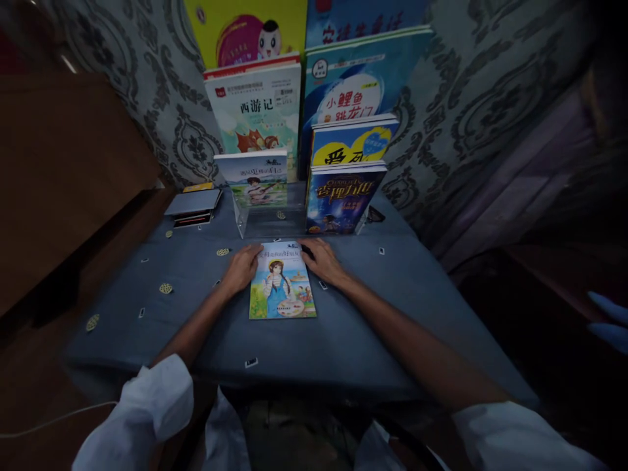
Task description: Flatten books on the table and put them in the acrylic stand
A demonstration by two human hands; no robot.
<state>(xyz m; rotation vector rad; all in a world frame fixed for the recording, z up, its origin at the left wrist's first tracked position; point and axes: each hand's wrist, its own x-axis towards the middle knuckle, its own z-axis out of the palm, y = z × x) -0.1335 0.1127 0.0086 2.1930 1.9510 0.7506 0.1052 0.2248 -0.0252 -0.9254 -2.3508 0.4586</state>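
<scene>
A thin children's book [282, 284] lies face up on the grey-blue cloth, its cover showing a girl in blue overalls beside a paint palette. My left hand [244, 267] grips its upper left edge with curled fingers. At the upper right corner, my right hand [322, 260] holds the opposite edge; some of its fingertips are hard to see in the dim light. Just beyond both hands stands a clear display stand [269, 226]. Its front row has a book with a seated figure on the cover [260, 186] and a dark blue book [341, 203].
Taller books rise behind, including a white-green one [255, 111] and a teal one [350, 85]. A small stack of books [193, 206] lies at the back left. Small printed tags [251, 362] and yellowish patterned pieces [165, 288] dot the tablecloth [392, 307]. Patterned wall covering [490, 98] hangs behind.
</scene>
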